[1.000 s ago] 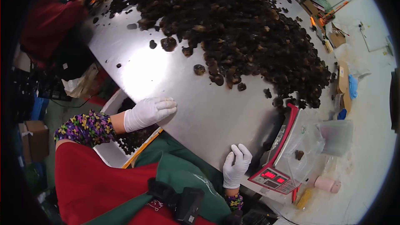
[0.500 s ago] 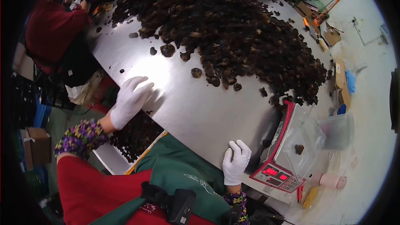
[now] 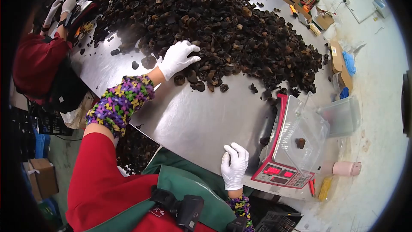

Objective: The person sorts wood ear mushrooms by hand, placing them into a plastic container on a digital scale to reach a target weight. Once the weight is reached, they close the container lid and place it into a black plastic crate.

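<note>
1. Your left hand [image 3: 178, 59] reaches over the near edge of the pile [image 3: 223, 28]. Its fingers bend forward, with the thumb spread away from them; no piece shows in its grip, and you cannot tell from here whether the fingertips touch the pile.
2. Your right hand [image 3: 234, 166] sits at the near edge of the table [image 3: 193, 122], half curled, with a gap between thumb and fingers. It shows nothing held.
3. The dark pieces lie heaped across the far part of the table, with a few loose ones along the near fringe, just beside your left wrist.
4. A wide sweep of the left hand could scatter those loose pieces — some might slide over the edge, where a bin [image 3: 133, 150] of dark pieces sits below.
5. Your floral sleeve [image 3: 122, 103] could brush strays too, since that arm stretches across the table's edge.
6. The scale [image 3: 281, 176] stands near your right hand, so a careless elbow or knuckle could jog it and upset the reading. One dark piece [image 3: 301, 143] rests on its clear tray; the lit digits are too blurred to read.
7. The scale blocks a straight path rightward to the clear tub [image 3: 341, 116] and the pink roll [image 3: 346, 168].
8. A co-worker [image 3: 40, 66] stands at the table's left side — well apart from your reach.
</note>
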